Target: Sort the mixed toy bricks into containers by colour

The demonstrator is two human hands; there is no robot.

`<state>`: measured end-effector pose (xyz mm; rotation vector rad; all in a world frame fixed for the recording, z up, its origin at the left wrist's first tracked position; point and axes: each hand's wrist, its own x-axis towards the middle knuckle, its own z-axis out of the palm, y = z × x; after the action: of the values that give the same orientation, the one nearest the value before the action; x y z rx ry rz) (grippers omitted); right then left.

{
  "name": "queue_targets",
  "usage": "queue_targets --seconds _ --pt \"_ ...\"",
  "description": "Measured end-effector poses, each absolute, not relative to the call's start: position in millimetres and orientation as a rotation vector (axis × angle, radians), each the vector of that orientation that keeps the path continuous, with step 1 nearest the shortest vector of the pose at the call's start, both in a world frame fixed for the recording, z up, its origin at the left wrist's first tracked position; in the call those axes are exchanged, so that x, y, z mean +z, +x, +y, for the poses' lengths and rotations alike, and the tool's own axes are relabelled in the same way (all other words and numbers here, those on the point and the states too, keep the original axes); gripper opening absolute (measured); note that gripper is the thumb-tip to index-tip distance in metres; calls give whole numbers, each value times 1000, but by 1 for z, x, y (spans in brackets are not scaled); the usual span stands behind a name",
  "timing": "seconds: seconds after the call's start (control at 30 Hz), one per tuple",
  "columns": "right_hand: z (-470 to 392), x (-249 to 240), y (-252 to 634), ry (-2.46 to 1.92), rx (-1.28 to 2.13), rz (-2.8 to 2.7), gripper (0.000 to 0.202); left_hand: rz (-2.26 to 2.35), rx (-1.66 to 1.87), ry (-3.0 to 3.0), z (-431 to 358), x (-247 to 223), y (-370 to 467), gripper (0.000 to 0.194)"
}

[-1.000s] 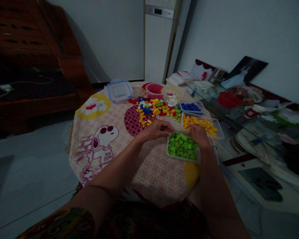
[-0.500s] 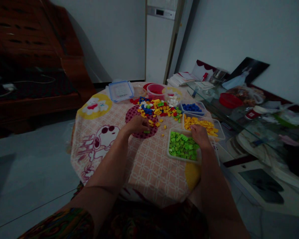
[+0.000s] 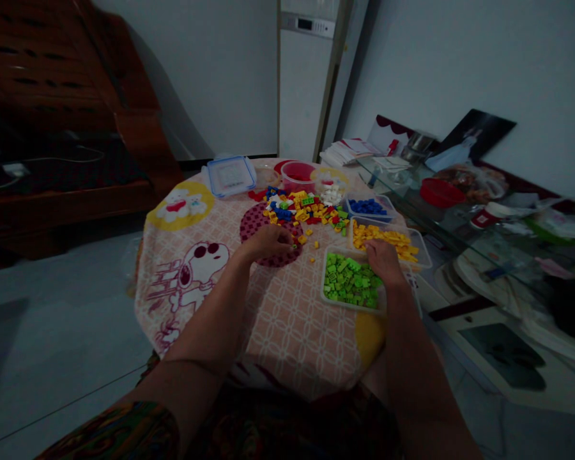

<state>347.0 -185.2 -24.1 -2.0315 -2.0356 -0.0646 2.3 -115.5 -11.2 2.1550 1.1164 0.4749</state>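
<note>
My left hand (image 3: 269,241) is over the dark red circle on the cloth, its fingertips pinched on a small green toy brick (image 3: 294,246). Just beyond it lies a loose pile of mixed toy bricks (image 3: 301,206) in yellow, blue, red, white and green. At the corner where two clear boxes meet, my right hand (image 3: 383,260) is closed; what its fingers hold is hidden. One is the box of green bricks (image 3: 352,281), below and left of that hand. Behind it stands the box of yellow bricks (image 3: 388,239).
Farther back are a box of blue bricks (image 3: 368,207), white bricks (image 3: 332,195), a pink-red tub (image 3: 298,176) and a blue-edged lid (image 3: 230,176). A cluttered glass table (image 3: 412,191) stands close on the right. A wooden bench (image 3: 138,140) is at the left.
My left hand has shifted slightly right and away from me, and the green brick has moved with it. My right hand stays at the box corner.
</note>
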Motion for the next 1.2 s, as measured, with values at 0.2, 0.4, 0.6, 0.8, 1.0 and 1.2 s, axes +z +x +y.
queue_targets --seconds 0.2,0.4,0.6,0.8,1.0,1.2 --pt "-186 -22 345 -2065 -47 -2020 37 804 640 1940 -126 -12 30 20" --pt "-185 -24 345 -2057 -90 -2014 36 554 686 1764 -148 -12 64 18" --pt "-185 -25 346 -2021 -119 -2012 35 544 697 1816 -157 -15 79 21" --pt "-186 -24 343 -2054 -100 -2001 35 939 855 2026 -136 -23 62 17" --pt "-187 -22 342 -2041 -59 -1997 34 1324 863 2134 -120 -30 48 18" --pt "-187 -16 340 -2080 -39 -2016 33 1324 743 2349 -115 -29 64 28"
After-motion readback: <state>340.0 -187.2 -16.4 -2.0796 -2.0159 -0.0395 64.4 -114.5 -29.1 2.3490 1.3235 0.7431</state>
